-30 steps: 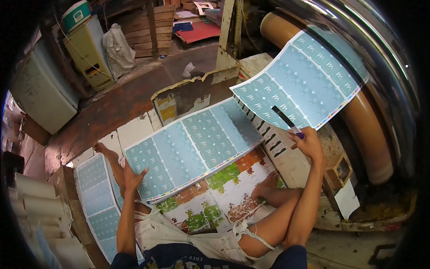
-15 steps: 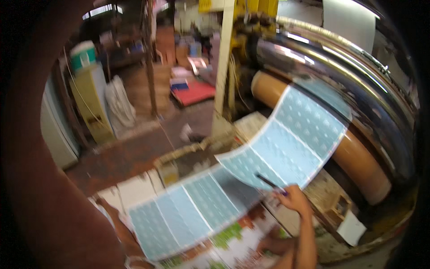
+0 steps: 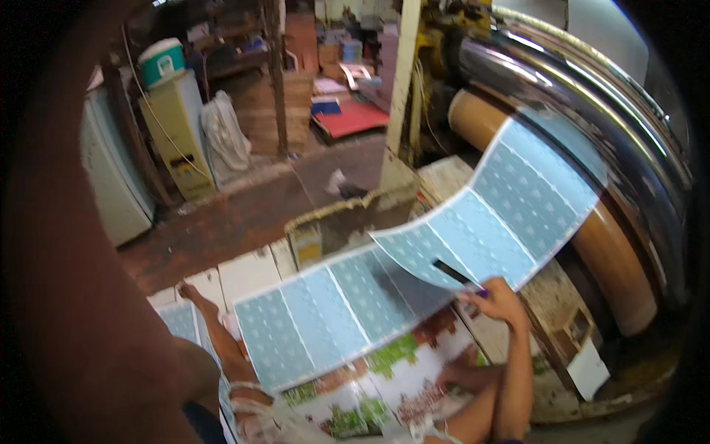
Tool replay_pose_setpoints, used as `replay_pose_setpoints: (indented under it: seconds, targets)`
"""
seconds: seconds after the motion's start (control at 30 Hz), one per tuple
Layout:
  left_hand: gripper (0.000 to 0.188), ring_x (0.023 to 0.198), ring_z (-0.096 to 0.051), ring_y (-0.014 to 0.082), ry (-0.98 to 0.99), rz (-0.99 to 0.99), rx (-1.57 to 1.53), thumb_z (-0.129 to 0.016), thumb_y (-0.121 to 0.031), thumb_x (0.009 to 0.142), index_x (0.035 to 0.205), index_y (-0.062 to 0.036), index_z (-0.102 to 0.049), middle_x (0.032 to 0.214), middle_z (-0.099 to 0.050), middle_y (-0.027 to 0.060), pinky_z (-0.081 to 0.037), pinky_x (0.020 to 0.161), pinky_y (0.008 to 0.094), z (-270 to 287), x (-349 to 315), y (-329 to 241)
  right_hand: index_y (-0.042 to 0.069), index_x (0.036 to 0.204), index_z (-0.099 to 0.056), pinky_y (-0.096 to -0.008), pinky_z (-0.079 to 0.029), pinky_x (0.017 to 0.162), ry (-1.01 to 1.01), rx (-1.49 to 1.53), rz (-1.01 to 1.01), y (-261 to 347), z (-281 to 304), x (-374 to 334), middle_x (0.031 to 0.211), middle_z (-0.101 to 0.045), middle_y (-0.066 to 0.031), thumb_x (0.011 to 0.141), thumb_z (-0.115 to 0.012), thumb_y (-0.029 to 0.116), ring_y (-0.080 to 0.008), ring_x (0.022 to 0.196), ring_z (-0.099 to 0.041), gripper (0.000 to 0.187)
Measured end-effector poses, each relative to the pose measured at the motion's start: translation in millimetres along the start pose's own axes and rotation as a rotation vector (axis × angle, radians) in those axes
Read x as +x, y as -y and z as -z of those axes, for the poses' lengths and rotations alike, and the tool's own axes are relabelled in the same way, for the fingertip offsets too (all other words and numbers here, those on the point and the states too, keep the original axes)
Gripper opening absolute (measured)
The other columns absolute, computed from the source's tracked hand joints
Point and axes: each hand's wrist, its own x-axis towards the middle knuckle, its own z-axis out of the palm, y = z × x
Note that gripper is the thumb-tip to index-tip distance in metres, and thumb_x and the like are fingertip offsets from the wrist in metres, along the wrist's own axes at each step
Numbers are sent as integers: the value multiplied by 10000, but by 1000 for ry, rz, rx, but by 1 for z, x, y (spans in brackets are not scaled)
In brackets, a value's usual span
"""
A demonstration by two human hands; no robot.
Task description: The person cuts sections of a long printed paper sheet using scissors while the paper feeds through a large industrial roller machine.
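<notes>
One right hand (image 3: 504,302) around one dark-bladed tool (image 3: 452,272) over one sheet (image 3: 481,222), left out of view

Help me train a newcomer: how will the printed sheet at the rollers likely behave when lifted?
The printed sheet will probably flex easily, since it bows smoothly near the brown roller. Its free end juts over the lower sheet, so it may keep some spring. Thin-looking edges suggest lightness.

Readable text: none | teal-and-blue printed sheets (image 3: 484,229): rows of pale marks (image 3: 532,185), blurred (letters or ornaments, cannot tell) | green-and-white drink cooler (image 3: 151,74): pale patch (image 3: 166,64), too small to read
</notes>
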Motion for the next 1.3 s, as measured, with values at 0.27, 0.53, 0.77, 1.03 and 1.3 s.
replay_pose_setpoints:
  seconds: [0.27,0.53,0.77,1.03,1.3]
  targets:
    - [763,1435,-214,275,-139,1125,-763,-594,-192,870,1494,3,-200,1548,-229,175,-101,1171,487,-109,-135,-58,-68,812,-680,-260,-501,447,434,289,8,53,-29,-8,592,-636,-64,859,-725,280,-144,545,-682,354]
    - [346,1062,-612,361,93,2157,-1622,-538,-233,979,1219,8,-479,1114,-616,200,-543,897,530,-168,-293,-120,-30,880,-683,-274,-504,497,847,208,228,79,-98,5,656,-678,-101,904,-675,281,-143,564,-678,312]
    - [285,910,-656,210,353,2168,-1220,-651,-80,908,1142,30,-530,1030,-641,108,-588,785,354,-148,-311,-135,26,1107,-672,-245,-525,513,950,208,-81,56,-41,17,736,-696,-69,910,-666,294,-113,643,-678,333]
    - [352,967,-629,173,387,2095,-1215,-670,-99,903,1205,5,-522,1081,-637,87,-526,857,324,-106,-366,-113,44,1172,-571,-209,-481,501,-916,796,162,-36,114,11,852,-672,-80,928,-572,106,-88,588,-583,251]
    - [339,898,-629,137,493,2020,-1044,-688,-96,886,1183,2,-557,1051,-665,55,-497,842,288,-64,-417,-76,40,1162,-596,-205,-388,451,-1344,688,-90,-114,140,-24,777,-636,-65,976,-576,265,-70,523,-511,293]
